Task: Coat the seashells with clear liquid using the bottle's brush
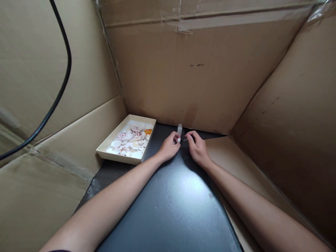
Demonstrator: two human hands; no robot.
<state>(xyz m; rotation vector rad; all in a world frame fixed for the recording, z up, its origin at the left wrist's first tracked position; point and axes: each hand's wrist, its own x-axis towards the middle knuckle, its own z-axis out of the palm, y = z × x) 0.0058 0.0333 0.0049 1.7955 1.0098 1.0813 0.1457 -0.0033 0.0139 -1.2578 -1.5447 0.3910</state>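
My left hand (pixel 169 146) rests on the black mat (pixel 168 206) with its fingers curled, pinching a small white object (pixel 179 140) at the fingertips. My right hand (pixel 196 147) lies just to its right, fingers closed on a thin dark stick-like thing (pixel 185 140) that points toward the white object. A small clear bottle (pixel 180 129) stands upright on the mat just behind the two hands, touching neither. To the left sits a cream tray (pixel 110 141) filled with several white, pink-speckled and orange shells (pixel 132 140).
Cardboard walls (pixel 199 77) enclose the space at the back, left and right. A black cable (pixel 61 84) hangs across the left wall. Brown cardboard flooring (pixel 47 196) flanks the mat on both sides.
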